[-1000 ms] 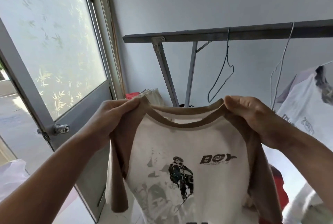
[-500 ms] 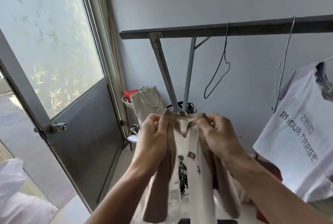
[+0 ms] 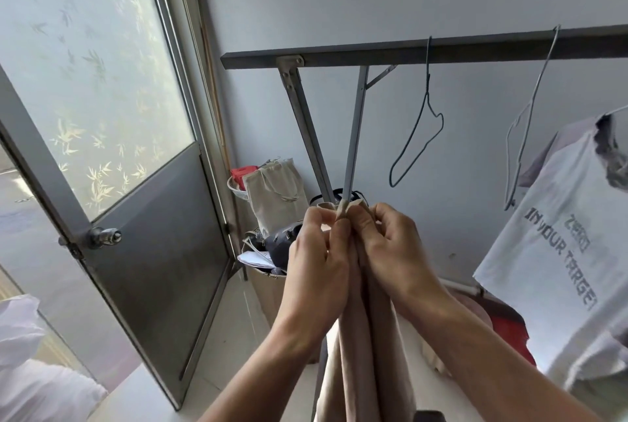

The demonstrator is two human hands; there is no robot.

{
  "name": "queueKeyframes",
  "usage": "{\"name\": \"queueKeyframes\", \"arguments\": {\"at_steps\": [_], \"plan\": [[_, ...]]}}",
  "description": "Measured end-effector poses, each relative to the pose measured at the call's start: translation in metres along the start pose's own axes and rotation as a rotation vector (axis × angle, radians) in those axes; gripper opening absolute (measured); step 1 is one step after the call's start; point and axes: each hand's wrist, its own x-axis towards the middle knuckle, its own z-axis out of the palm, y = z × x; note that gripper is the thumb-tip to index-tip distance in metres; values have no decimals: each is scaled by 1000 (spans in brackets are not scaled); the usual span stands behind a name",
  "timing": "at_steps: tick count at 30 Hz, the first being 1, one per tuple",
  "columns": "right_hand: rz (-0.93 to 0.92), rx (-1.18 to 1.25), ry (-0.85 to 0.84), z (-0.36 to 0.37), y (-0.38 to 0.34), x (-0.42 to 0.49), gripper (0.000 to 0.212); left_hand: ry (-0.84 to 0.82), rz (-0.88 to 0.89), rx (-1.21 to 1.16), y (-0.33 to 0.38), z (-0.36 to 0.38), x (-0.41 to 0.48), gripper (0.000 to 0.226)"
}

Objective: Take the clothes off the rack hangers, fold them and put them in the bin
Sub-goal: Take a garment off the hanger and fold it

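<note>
Head view: shirt (image 3: pixel 360 370) is now closed up lengthwise into a narrow strip. A second ago it was spread wide with the print facing the camera, and half a second ago it was half closed. The print is hidden; only tan fabric shows.

Left hand (image 3: pixel 316 265) and right hand (image 3: pixel 390 251) have come together and touch, in front of the rack legs (image 3: pixel 306 129). The forearms converge from the bottom edge.

Both grips are closed: thumb and fingers of each pinch the collar end at the top.

Shirt hangs from that pinch in mid-air below the rack bar (image 3: pixel 475 47). Its long axis is vertical, collar up, and the lower end runs out of frame.

Dark wire hanger (image 3: pixel 418 146) and pale hanger (image 3: pixel 523 136) hang bare on the bar. White printed tee (image 3: pixel 560 234) hangs at far right.
</note>
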Motion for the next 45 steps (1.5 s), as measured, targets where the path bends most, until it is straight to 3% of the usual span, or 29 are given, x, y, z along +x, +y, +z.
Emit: {"name": "queueKeyframes", "arguments": {"at_steps": [3, 6, 8, 10, 13, 15, 17, 19, 20, 22, 26, 29, 32, 36, 38, 40, 45], "plan": [[-8, -18, -6, -2, -5, 1, 36, -57, 13, 1, 4, 1, -3, 12], [9, 15, -113, -6, -13, -2, 50, -181, -38, -118, 12, -3, -5, 42], [1, 55, -179, -9, -17, -4, 37, -252, -66, -205, 17, -7, -4, 68], [1, 131, -211, -11, -19, -3, 16, -294, -106, -282, 23, -11, -4, 75], [50, 152, -218, -15, -17, 3, 7, -304, -116, -297, 27, -17, -2, 60], [65, 139, -220, -18, -16, 7, 12, -158, 116, -2, 23, -25, 8, 44], [66, 164, -262, -22, -19, 10, 14, -54, 332, 400, 20, -36, 28, 56], [33, 151, -321, -26, -23, 11, 14, -198, 374, 626, 23, -42, 48, 76], [13, 156, -340, -27, -25, 13, 15, -310, 336, 647, 27, -43, 56, 75], [-22, 198, -343, -31, -29, 15, 17, -490, 256, 502, 34, -44, 66, 53], [-101, 162, -308, -44, -25, 18, 17, -553, 273, 394, 41, -40, 75, 31], [-128, -4, -331, -56, -7, 16, 29, -549, 278, 394, 51, -38, 81, 39], [-96, -82, -350, -61, 15, 13, 5, -570, 275, 347, 65, -43, 86, 43], [-82, -20, -404, -69, 40, 12, 24, -578, 226, 310, 78, -57, 92, 30], [-101, 53, -343, -71, 43, 11, 20, -577, 201, 333, 82, -65, 93, 28], [-115, 118, -227, -71, 39, 12, 28, -577, 180, 338, 84, -74, 93, 32], [-198, 98, -61, -72, 22, 15, 38, -579, 170, 296, 83, -93, 93, 62]]}}
